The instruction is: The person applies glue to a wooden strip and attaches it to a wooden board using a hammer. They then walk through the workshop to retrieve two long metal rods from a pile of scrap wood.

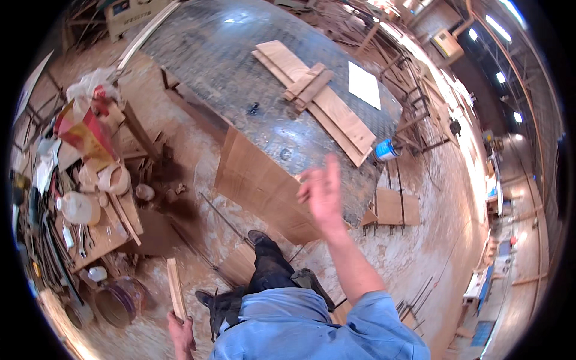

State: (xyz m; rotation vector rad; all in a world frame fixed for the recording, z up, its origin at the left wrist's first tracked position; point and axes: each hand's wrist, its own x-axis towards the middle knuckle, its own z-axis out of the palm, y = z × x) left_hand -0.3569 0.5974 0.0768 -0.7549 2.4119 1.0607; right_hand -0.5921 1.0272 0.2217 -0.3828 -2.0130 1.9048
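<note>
My left hand point(180, 333), low at my left side, is closed round the lower end of a narrow wooden strip point(175, 287), which points upward. My right hand point(323, 191) is raised over the near edge of the dark worktable point(210, 66). Its fingers are spread, one stretched out and the others partly bent, a little blurred, and I see nothing held in it. Beyond it on the tabletop lie long wooden boards point(339, 120), with several short wood pieces point(308, 87) laid across them. A white sheet point(363, 85) and a blue can point(385, 150) are to their right.
A brown panel point(264, 186) leans under the table's near edge. To my left, a cluttered bench point(117, 231) carries a plastic jug point(81, 208), wrenches and a red-yellow bag point(90, 135). A bucket point(120, 302) stands below it. Metal rods and wood pieces lie about the floor.
</note>
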